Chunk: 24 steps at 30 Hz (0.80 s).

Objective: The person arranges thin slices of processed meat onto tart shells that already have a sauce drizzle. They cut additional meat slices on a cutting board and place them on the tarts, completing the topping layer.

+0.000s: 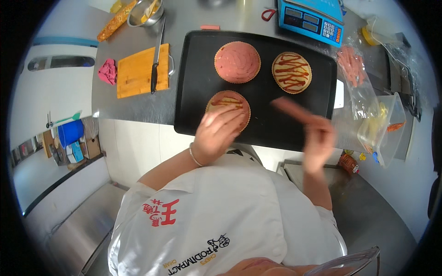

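Left hand (220, 131), palm down with fingers bent together, rests over the lower round (235, 100) near the front of the black tray (271, 124); whether it pinches a slice beneath, I cannot tell from where I stand. Right hand (320, 135), blurred, is closed on the near end of a pink strip (291, 109), which it carries above the tray to the right of that round. On the lower round, pink slices line the rim, while pale base and reddish-brown sauce show through near the middle. For comparison: the upper round (237, 62) is fully covered in overlapping pink slices; the right-hand round (292, 72) bears only zigzag lines of sauce. Sound practice here, I judge, is to lay slices from the rim inward, each lapping its neighbour, and to press with flat fingertips so that the sauce does not smear. The strip is best held loosely, clear of the sauced surface, since a tight grip could bend or tear it. The fluted edge probably wants no weight upon it.
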Available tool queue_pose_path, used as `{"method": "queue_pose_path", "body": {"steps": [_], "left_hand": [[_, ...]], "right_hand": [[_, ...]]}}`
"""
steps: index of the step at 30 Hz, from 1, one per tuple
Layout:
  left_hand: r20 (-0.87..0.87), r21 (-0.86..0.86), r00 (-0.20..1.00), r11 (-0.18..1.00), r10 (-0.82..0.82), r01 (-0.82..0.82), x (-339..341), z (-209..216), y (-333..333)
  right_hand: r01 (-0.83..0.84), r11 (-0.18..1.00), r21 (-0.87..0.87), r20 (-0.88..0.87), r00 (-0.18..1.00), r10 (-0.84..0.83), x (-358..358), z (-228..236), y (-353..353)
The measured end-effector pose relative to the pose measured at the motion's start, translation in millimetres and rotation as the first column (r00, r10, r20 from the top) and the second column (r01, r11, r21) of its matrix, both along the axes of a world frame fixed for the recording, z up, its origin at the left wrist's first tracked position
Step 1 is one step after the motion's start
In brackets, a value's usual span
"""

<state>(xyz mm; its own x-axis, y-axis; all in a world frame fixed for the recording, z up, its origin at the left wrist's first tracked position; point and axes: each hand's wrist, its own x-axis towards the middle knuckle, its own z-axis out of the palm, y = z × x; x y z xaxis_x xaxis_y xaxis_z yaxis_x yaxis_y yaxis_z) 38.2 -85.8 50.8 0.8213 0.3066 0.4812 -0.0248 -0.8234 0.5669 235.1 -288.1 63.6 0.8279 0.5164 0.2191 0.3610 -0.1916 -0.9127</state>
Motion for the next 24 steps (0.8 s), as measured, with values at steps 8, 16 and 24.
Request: {"method": "queue_pose_path", "body": {"steps": [8,16,24], "left_hand": [[-0.146,-0.596,0.968,0.799,-0.202,0.077,-60,31,59],[-0.118,-0.415,0.92,0.86,-0.375,0.297,-162,9,195],[-0.065,-0.139,0.908,0.905,-0.414,0.403,-228,43,276]], "right_hand": [[-0.419,0.897,0.139,-0.317,0.839,0.442,-132,10,118],[-0.181,0.981,0.068,-0.457,0.868,0.192,-258,1,224],[0.018,0.999,-0.041,-0.343,0.939,-0.031,-351,38,294]]}}
